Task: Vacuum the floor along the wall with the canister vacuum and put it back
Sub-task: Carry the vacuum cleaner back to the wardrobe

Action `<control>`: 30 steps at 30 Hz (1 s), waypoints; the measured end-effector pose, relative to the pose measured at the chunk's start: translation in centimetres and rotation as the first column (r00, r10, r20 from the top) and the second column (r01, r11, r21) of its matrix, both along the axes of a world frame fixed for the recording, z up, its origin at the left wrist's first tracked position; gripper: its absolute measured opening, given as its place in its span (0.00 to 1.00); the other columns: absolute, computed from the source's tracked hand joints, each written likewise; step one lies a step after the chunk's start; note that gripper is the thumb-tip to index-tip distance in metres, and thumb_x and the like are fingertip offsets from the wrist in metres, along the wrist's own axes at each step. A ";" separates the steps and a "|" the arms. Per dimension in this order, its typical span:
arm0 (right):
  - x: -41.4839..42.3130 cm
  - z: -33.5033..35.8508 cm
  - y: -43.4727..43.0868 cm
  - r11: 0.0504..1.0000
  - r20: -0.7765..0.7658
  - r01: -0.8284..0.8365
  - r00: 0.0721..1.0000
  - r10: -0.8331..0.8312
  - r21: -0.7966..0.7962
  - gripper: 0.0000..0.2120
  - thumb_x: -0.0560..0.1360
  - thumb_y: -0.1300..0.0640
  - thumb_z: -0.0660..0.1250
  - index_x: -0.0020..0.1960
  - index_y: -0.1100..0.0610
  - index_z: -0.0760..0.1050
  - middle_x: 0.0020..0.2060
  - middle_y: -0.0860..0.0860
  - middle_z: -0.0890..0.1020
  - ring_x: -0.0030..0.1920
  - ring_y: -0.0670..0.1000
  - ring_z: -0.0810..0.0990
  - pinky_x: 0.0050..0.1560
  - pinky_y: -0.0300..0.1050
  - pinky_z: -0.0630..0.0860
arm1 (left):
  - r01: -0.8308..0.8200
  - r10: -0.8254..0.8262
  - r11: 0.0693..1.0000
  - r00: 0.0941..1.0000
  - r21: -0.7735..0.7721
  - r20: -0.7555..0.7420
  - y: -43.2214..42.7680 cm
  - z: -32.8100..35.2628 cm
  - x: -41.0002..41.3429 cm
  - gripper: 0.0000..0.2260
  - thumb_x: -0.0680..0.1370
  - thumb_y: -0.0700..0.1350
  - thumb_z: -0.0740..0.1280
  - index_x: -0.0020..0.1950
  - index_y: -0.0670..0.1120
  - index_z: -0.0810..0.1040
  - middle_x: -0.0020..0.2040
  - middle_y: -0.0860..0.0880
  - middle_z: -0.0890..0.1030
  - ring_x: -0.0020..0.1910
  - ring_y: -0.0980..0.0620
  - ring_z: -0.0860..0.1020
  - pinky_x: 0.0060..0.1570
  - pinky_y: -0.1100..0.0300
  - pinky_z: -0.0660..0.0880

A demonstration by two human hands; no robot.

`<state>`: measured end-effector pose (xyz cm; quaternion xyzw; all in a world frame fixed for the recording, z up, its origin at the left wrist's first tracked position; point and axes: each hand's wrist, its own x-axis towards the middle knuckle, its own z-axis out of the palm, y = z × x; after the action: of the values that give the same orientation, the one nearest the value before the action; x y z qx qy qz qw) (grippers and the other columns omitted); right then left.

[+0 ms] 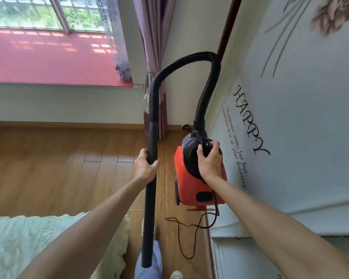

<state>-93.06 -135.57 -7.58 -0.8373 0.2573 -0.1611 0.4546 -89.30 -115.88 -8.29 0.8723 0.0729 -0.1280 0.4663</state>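
Note:
A red canister vacuum (191,186) with a black top hangs above the wooden floor (48,170), close to the wall on the right. My right hand (209,160) is shut on its black carry handle. A black ribbed hose (181,63) arches up from the canister's top and comes down into a straight black wand (150,198). My left hand (145,167) grips the wand about midway; its open lower end hangs near my leg. The black power cord (189,226) dangles from the canister and loops over the floor.
The wall on the right (300,137) bears "HAPPY" lettering. A purple curtain (155,47) hangs in the corner beside a window with a red sill (54,61). A pale green bed cover (28,238) lies at lower left. My leg and shoe (175,274) show at the bottom.

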 end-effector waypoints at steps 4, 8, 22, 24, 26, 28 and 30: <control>5.3 -3.0 -0.8 0.999 -0.061 0.034 0.998 -0.033 0.007 0.11 0.81 0.52 0.63 0.57 0.57 0.67 0.38 0.43 0.76 0.38 0.41 0.76 0.34 0.31 0.71 | 0.003 -0.002 1.000 0.999 0.014 -0.054 -1.2 -3.2 5.4 0.14 0.77 0.48 0.70 0.59 0.47 0.70 0.51 0.46 0.79 0.48 0.47 0.80 0.52 0.50 0.81; 11.5 -6.8 -1.5 0.998 -0.134 0.067 0.989 -0.065 0.008 0.10 0.81 0.52 0.63 0.57 0.56 0.67 0.41 0.44 0.76 0.40 0.40 0.75 0.32 0.27 0.71 | 0.021 -0.018 1.000 0.990 0.021 -0.140 -2.1 -7.5 11.7 0.14 0.77 0.47 0.70 0.58 0.46 0.70 0.52 0.45 0.80 0.51 0.44 0.81 0.54 0.47 0.80; 28.2 -26.6 -6.1 0.992 -0.231 0.123 0.966 -0.119 0.005 0.07 0.81 0.50 0.62 0.56 0.51 0.68 0.42 0.38 0.75 0.43 0.35 0.76 0.40 0.28 0.71 | 0.007 -0.009 1.000 0.950 -0.008 -0.313 -6.8 -28.7 26.4 0.16 0.77 0.45 0.69 0.59 0.53 0.65 0.49 0.50 0.79 0.47 0.48 0.79 0.51 0.49 0.79; 29.2 -29.7 -7.0 0.993 -0.237 0.117 0.965 -0.112 0.005 0.08 0.81 0.50 0.62 0.57 0.53 0.68 0.42 0.39 0.76 0.43 0.32 0.76 0.37 0.25 0.70 | -0.015 0.012 1.000 0.946 -0.007 -0.325 -7.5 -31.9 26.6 0.16 0.77 0.45 0.69 0.58 0.53 0.64 0.50 0.50 0.79 0.47 0.48 0.79 0.51 0.49 0.79; 30.0 -33.0 -7.7 0.995 -0.241 0.104 0.965 -0.099 0.008 0.08 0.81 0.51 0.62 0.57 0.54 0.69 0.41 0.40 0.76 0.42 0.33 0.76 0.36 0.22 0.70 | -0.025 0.026 1.000 0.943 0.005 -0.332 -8.3 -35.0 26.6 0.17 0.78 0.45 0.69 0.59 0.54 0.64 0.50 0.50 0.78 0.47 0.49 0.79 0.51 0.49 0.79; 30.7 -36.3 -8.5 0.996 -0.244 0.093 0.966 -0.087 0.015 0.09 0.81 0.52 0.62 0.58 0.56 0.69 0.41 0.40 0.76 0.41 0.35 0.77 0.36 0.22 0.69 | -0.028 0.030 1.000 0.942 0.010 -0.335 -9.2 -38.1 26.6 0.17 0.78 0.44 0.69 0.60 0.53 0.64 0.50 0.51 0.78 0.47 0.49 0.79 0.50 0.50 0.79; 31.1 -39.9 -9.5 0.996 -0.242 0.085 0.967 -0.075 0.028 0.09 0.81 0.53 0.62 0.57 0.57 0.70 0.40 0.40 0.76 0.42 0.32 0.76 0.36 0.22 0.70 | -0.025 0.029 1.000 0.944 0.015 -0.328 -10.4 -41.2 26.6 0.18 0.78 0.44 0.69 0.61 0.52 0.64 0.50 0.51 0.79 0.47 0.49 0.80 0.49 0.52 0.80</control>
<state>-61.93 -145.03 -47.49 -0.8307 0.3473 -0.0715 0.4291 -62.74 -126.28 -49.50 0.8401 0.1621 -0.2645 0.4449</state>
